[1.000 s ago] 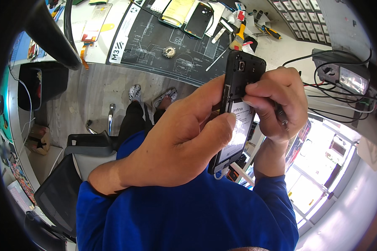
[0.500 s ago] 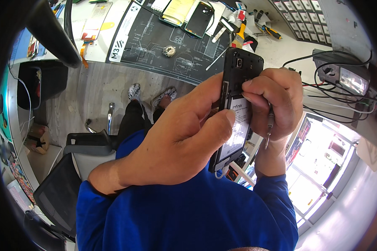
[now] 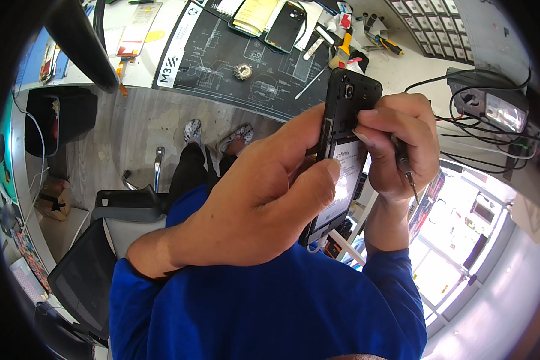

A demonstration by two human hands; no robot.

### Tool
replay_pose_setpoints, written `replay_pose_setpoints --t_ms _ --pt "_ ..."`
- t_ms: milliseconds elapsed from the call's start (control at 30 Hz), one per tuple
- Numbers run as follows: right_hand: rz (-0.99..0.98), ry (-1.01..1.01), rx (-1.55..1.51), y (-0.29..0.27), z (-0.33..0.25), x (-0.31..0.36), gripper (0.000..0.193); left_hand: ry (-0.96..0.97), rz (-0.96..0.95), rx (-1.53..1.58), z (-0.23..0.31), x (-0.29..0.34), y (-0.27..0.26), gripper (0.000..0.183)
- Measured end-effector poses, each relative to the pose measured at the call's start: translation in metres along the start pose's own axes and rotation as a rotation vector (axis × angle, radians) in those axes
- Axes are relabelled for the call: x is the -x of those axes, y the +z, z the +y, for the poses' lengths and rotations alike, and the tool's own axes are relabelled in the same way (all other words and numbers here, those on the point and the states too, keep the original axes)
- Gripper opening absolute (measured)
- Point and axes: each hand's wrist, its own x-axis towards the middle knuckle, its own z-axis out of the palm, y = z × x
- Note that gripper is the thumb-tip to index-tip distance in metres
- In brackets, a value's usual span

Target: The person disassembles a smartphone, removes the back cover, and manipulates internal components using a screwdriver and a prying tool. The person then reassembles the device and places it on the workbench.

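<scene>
A smartphone with its back off (image 3: pixel 347 174) stands nearly upright before my chest. Its pale battery and black upper cover with a camera face right. My left hand (image 3: pixel 255 192) is closed around its left side, thumb by the battery and fingers hidden behind. My right hand (image 3: pixel 405 138) has its thumb and forefinger tips at the black upper cover's right side; whether they pinch a part I cannot make out. A thin screwdriver (image 3: pixel 404 161) is tucked in that same hand, its metal tip pointing down to the right.
On the bench lies a dark work mat (image 3: pixel 219 72) with a small round metal piece (image 3: pixel 243 71), a phone back cover (image 3: pixel 286 27) and a yellow-handled brush (image 3: pixel 342 51). Cables (image 3: pixel 492 144) hang near a lamp (image 3: pixel 505 114) at right. An office chair (image 3: pixel 81 276) stands left.
The phone and both hands have shifted slightly to the right. The screwdriver has swung in my right hand, so its tip now points further right.
</scene>
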Motion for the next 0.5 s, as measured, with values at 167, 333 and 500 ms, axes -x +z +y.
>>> replay_pose_setpoints --t_ms 167,333,500 --pt "-0.004 -0.013 0.011 -0.001 -0.0039 0.0015 0.032 -0.006 -0.004 0.0 0.0015 0.0013 0.0001 0.049" --pt "-0.004 -0.045 0.011 0.0005 -0.0035 0.0027 0.031 -0.047 -0.028 -0.016 0.0085 0.0015 -0.0024 0.049" --pt "-0.004 -0.024 0.041 -0.0013 -0.0033 0.0004 0.032 0.011 0.0 0.038 0.0013 0.0009 0.0006 0.05"
